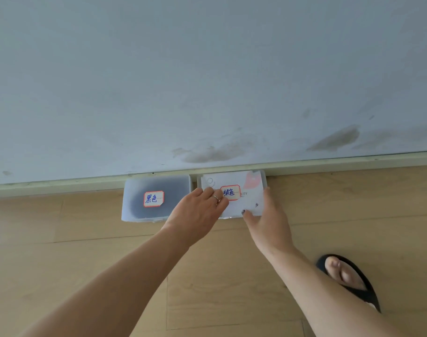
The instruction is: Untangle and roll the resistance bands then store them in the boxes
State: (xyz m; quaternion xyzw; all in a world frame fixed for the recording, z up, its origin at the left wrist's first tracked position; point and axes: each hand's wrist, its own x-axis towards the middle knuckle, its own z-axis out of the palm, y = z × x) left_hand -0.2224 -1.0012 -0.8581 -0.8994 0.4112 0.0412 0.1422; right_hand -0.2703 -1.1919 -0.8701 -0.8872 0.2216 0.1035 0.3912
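Both hands meet on the right box (234, 181), one of two lidded translucent boxes set side by side against the skirting (61, 184) at the foot of a scuffed wall (207, 69). The left hand (195, 212), a ring on one finger, lies over the box's near left corner with fingers spread and fairly straight, tips close to its red-edged label (230, 192). The right hand (268, 215) cups the near right corner, thumb along the front edge, fingers out of sight down the far side; whether they clamp the wall or only rest there cannot be told. No resistance band shows anywhere, not in either hand nor on the floor (86, 239); a dark mass clouds the left box (156, 198) just beside the left hand's knuckles, possibly bands already stored, though that is a guess. The step looks to be seating or lifting this lid. To do it well, press or pry evenly at both near corners together, keeping the box from sliding sideways into its neighbour, and hold the base steady against the skirting. A sandalled foot (346, 278) stands behind the right forearm.
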